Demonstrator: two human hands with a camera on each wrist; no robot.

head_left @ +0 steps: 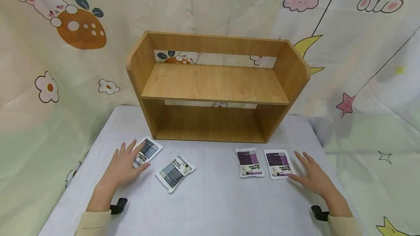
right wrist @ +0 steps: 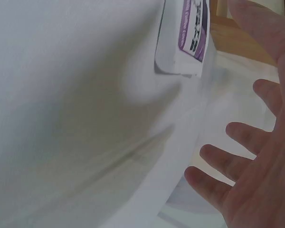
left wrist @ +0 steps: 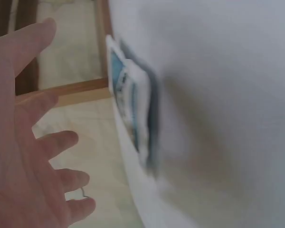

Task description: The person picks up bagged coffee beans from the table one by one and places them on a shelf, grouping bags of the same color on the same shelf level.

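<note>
In the head view my left hand (head_left: 123, 168) hovers with spread fingers over a white packet with a blue-grey label (head_left: 149, 151), partly covering it. The left wrist view shows that packet (left wrist: 130, 97) apart from the hand. A second blue-grey packet (head_left: 175, 172) lies tilted just to the right. My right hand (head_left: 311, 176), fingers spread, is beside a white packet with a purple label (head_left: 278, 164), its thumb near the packet's lower right corner. Another purple-labelled packet (head_left: 249, 162) lies to the left of that one. Neither hand holds anything.
A two-tier wooden shelf (head_left: 214, 83) stands at the back of the table, behind the packets. The table wears a white cloth (head_left: 210, 207). A printed curtain (head_left: 65, 83) hangs behind and along the sides. Dark straps (head_left: 119, 206) sit on both wrists.
</note>
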